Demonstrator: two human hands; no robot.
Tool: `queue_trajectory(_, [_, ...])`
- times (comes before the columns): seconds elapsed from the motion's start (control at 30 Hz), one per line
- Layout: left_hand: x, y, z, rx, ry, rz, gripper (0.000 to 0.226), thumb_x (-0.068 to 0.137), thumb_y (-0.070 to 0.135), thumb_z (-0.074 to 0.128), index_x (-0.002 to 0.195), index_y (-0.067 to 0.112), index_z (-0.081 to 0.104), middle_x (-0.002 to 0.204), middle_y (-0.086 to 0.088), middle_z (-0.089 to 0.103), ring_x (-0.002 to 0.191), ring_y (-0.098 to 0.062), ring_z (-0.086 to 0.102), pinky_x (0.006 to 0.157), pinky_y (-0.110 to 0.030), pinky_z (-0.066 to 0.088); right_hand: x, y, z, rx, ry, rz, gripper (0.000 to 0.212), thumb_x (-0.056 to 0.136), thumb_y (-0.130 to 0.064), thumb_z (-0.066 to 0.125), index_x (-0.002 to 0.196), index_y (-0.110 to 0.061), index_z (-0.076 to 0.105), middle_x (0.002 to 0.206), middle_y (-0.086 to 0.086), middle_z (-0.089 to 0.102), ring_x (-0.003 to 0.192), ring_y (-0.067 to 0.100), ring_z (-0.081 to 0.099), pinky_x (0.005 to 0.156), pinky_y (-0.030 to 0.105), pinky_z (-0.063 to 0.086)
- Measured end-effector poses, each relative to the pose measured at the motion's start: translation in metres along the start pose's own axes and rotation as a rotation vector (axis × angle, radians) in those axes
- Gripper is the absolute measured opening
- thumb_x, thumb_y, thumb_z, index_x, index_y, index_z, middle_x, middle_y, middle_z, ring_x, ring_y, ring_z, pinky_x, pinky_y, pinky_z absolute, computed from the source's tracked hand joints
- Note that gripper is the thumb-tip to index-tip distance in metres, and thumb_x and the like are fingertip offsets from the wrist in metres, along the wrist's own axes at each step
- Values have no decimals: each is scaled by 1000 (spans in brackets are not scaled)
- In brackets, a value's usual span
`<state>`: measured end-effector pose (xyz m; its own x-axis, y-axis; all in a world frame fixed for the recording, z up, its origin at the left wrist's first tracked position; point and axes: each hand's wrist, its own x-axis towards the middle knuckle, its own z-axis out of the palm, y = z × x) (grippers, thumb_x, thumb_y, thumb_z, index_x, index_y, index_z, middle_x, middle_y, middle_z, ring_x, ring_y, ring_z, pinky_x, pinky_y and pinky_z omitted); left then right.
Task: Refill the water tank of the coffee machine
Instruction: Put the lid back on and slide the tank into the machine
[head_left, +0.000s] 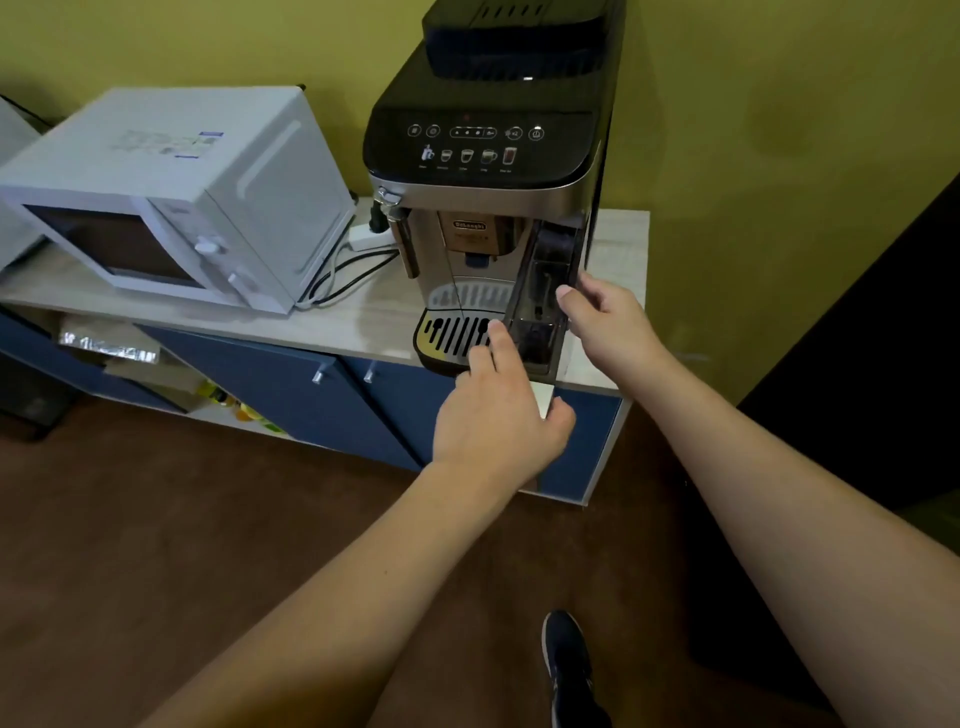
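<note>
A black and silver coffee machine (483, 171) stands at the right end of a pale wooden counter (322, 322). Its dark, see-through water tank (543, 296) sits in the machine's front right side and sticks out a little past the front. My right hand (605, 317) grips the tank's right edge, thumb on its front. My left hand (498, 415) is under the tank's lower front corner, one finger lying on the slotted drip tray (452, 335). I cannot see any water level in the tank.
A white microwave (171, 197) stands on the counter to the left, with cables (343, 275) between it and the machine. Blue cabinet doors (291, 389) and an open shelf with packets lie below. The yellow wall is close behind. My dark shoe (569, 665) is on brown floor.
</note>
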<state>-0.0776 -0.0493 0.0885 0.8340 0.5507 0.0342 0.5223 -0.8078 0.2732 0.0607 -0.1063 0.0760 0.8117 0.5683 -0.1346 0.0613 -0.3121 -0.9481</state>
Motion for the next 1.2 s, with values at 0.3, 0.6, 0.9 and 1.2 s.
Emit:
queue_trajectory(0.3, [-14,-43,2,-351,43,111,74,72,65,71,130,28,45,107,17,51,96,-3,48,83,-26,46,6,12,5,49,37,-50,19,102,-26,46,96,-30,63,94,-16,66,91,2,63,90,26,52])
queue_trajectory(0.6, [-9,-37,3,-226,72,132,64,77,70,63,115,20,51,100,4,65,90,-17,62,75,-36,54,27,16,3,-39,102,-40,41,97,-35,48,126,-10,62,122,15,66,109,25,66,92,38,57])
queue_trajectory(0.9, [-14,-57,12,-442,4,109,73,69,68,73,126,33,45,105,16,59,90,-8,51,78,-28,48,9,11,10,-305,95,-54,51,96,-51,42,118,-11,65,114,9,70,100,21,69,92,48,56])
queue_trajectory(1.2, [4,-103,14,-711,-145,284,54,89,13,70,128,46,54,100,36,60,97,14,59,77,1,42,-87,23,21,-365,-224,-145,67,71,-66,69,131,-55,41,125,-33,56,117,-9,53,104,25,45])
